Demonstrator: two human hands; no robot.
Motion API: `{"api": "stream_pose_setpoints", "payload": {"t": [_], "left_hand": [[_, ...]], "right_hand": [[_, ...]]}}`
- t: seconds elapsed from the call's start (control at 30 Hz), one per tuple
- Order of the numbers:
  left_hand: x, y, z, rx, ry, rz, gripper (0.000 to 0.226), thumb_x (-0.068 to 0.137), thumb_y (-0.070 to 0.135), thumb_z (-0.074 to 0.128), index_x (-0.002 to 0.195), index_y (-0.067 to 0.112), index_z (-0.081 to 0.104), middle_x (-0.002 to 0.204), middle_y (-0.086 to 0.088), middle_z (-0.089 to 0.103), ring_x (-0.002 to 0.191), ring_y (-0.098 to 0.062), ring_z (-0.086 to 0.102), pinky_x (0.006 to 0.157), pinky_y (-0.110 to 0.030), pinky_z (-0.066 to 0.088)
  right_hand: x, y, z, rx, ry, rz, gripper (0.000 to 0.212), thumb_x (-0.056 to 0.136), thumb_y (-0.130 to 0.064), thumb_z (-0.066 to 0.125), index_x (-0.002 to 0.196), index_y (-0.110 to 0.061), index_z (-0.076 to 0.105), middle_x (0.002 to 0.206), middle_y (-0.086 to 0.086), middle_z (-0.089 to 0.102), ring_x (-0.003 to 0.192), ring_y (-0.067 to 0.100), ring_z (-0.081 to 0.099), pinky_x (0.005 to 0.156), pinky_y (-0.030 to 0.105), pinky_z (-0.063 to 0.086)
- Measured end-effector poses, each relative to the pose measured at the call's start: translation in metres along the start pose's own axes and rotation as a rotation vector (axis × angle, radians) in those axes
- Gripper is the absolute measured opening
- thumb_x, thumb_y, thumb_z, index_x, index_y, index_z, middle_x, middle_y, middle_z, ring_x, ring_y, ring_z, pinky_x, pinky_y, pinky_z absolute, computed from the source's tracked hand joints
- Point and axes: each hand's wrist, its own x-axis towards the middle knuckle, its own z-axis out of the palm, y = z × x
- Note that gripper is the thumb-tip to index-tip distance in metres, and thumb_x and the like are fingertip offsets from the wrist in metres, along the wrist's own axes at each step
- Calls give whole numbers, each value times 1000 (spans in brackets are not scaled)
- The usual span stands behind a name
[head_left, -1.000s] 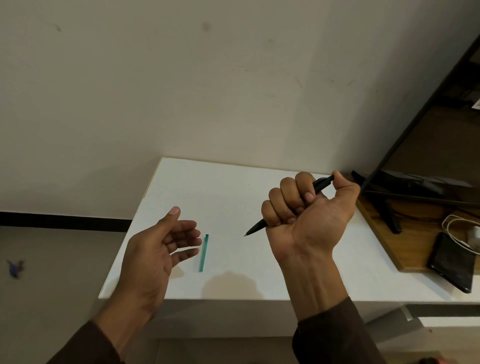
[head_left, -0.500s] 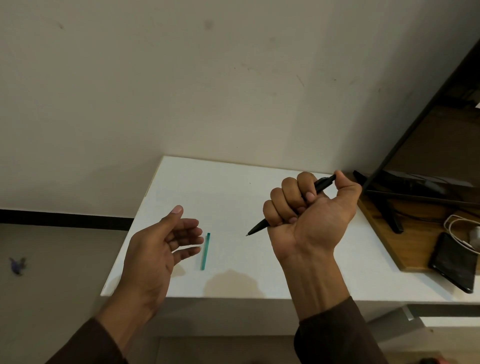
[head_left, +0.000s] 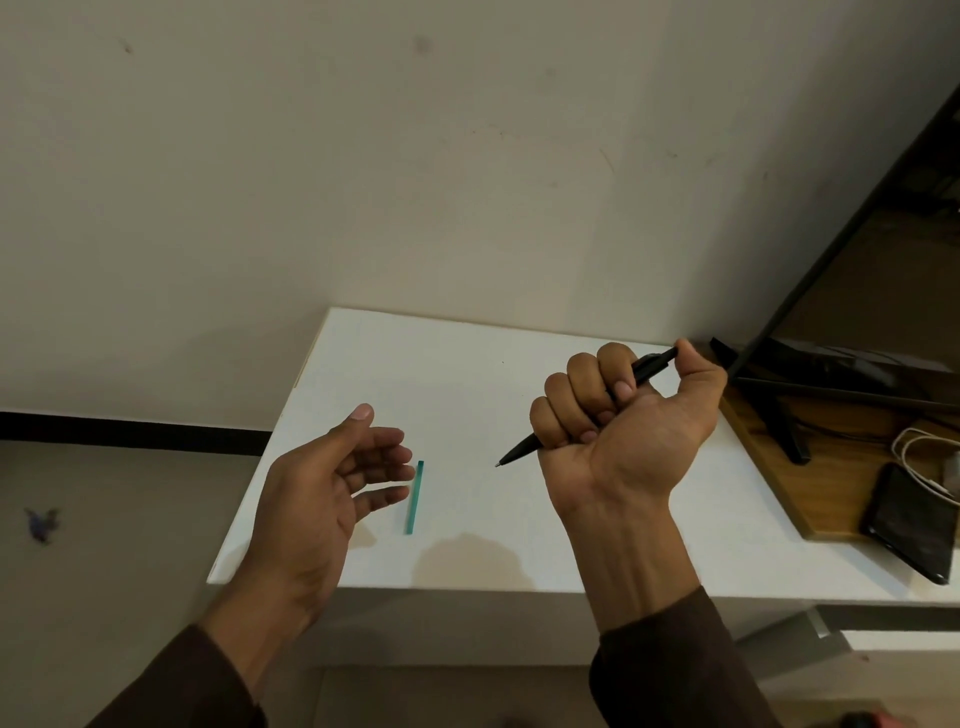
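My right hand (head_left: 618, 431) is raised over the white table (head_left: 452, 374) and grips a black pen (head_left: 519, 451) in a fist. The pen's tip points down to the left, and my thumb rests on its upper end. My left hand (head_left: 322, 493) hovers palm up over the table's left front part, fingers relaxed and holding nothing. A thin green stick (head_left: 414, 497) lies flat on the table just right of my left fingertips, apart from them.
A wooden board (head_left: 810, 467) lies at the right with a black phone (head_left: 909, 525), a white cable (head_left: 919, 452) and a monitor stand (head_left: 779, 415) on it. A dark monitor edge (head_left: 831, 249) slants up at the right. A wall stands behind the table; floor lies at the left.
Both hands have stayed almost still; the view has only shifted slightly.
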Motion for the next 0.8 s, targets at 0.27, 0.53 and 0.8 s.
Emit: {"api": "stream_pose_setpoints", "payload": {"t": [0.27, 0.53, 0.8], "left_hand": [[0, 1, 2, 27, 0, -4, 38, 102, 33, 56, 90, 7, 81, 88, -15, 78, 81, -27, 77, 77, -45, 59], [-2, 1, 3, 8, -30, 0, 34, 102, 26, 56, 93, 4, 80, 89, -16, 77, 80, -26, 77, 74, -43, 60], [-5, 1, 8, 41, -103, 57, 29, 90, 31, 64, 94, 9, 82, 91, -14, 79, 82, -29, 76, 68, -36, 62]], "right_hand": [[-1, 2, 0, -13, -3, 13, 50, 91, -53, 33, 57, -18, 25, 50, -4, 15, 40, 12, 11, 40, 20, 15], [-2, 2, 0, -16, -5, 12, 49, 90, -53, 33, 57, -18, 25, 50, -4, 15, 41, 13, 11, 42, 21, 14], [-3, 4, 1, -29, 17, 16, 49, 91, -53, 33, 58, -18, 23, 50, -4, 15, 40, 13, 10, 42, 21, 13]]}}
